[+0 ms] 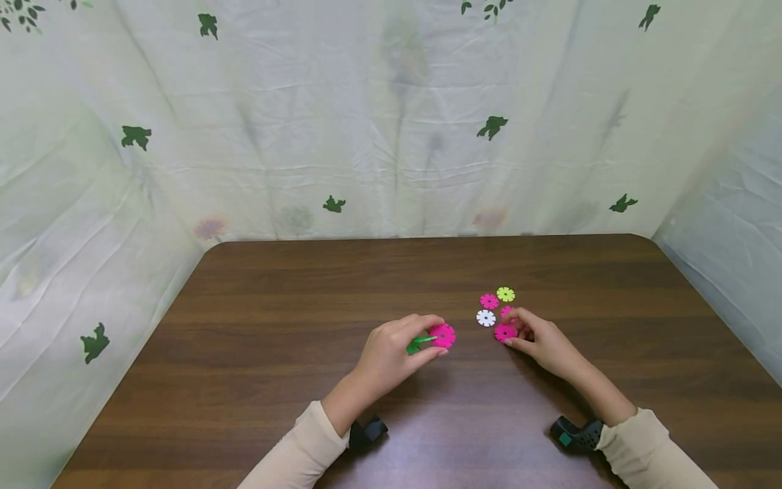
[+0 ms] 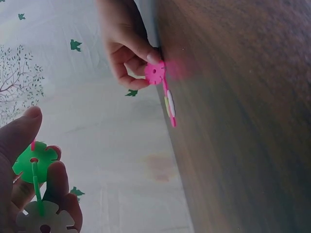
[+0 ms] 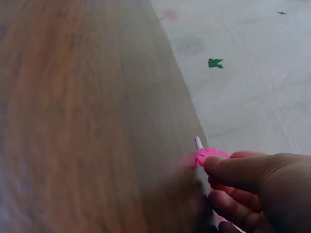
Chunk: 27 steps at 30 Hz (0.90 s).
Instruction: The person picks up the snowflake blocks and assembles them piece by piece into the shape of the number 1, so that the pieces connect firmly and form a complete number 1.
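My left hand [image 1: 394,350] holds a few notched plastic discs joined together above the table. A pink disc [image 1: 446,336] faces out between its thumb and fingers, and a green disc [image 1: 413,347] sits behind. In the left wrist view a pale disc [image 2: 41,221] also hangs by the green disc [image 2: 44,160]. My right hand [image 1: 546,343] pinches another pink disc [image 1: 502,332] at its edge, tilted up in the right wrist view. Close by lie a second pink disc [image 1: 506,312], partly behind the fingers, and a white disc [image 1: 485,318].
Beyond the right hand are a yellow-green disc [image 1: 506,294] and one more pink disc [image 1: 489,301], flat on the brown wooden table [image 1: 293,299]. A pale curtain [image 1: 379,136] with green prints hangs behind the table's far edge and along both sides.
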Motion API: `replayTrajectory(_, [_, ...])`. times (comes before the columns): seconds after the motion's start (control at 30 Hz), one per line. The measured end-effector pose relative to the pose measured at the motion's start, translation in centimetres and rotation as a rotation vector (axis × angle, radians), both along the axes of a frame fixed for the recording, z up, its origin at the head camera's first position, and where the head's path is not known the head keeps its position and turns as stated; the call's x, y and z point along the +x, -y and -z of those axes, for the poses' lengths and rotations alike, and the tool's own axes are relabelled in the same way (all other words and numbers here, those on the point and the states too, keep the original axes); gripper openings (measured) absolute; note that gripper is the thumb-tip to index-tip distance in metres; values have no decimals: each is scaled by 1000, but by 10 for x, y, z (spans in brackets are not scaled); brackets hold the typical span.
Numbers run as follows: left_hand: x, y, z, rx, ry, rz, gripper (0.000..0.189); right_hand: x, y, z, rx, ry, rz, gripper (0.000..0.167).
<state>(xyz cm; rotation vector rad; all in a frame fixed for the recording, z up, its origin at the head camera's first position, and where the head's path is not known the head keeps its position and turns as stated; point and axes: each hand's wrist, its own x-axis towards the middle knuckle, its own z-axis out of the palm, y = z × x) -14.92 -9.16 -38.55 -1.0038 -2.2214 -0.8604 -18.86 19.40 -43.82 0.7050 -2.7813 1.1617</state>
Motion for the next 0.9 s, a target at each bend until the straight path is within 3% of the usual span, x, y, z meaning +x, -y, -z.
replayTrajectory(0.23, [0, 0, 0, -9, -1, -4, 33, 2, 2, -6, -46, -10, 3, 29])
replayTrajectory(0.6, [-1, 0, 0, -25, -1, -15, 34, 9, 11, -21, -135, -26, 39, 14])
replayTrajectory(0.9, [-1, 0, 1, -31, 0, -21, 33, 15, 19, -35, -205, -97, -5, 15])
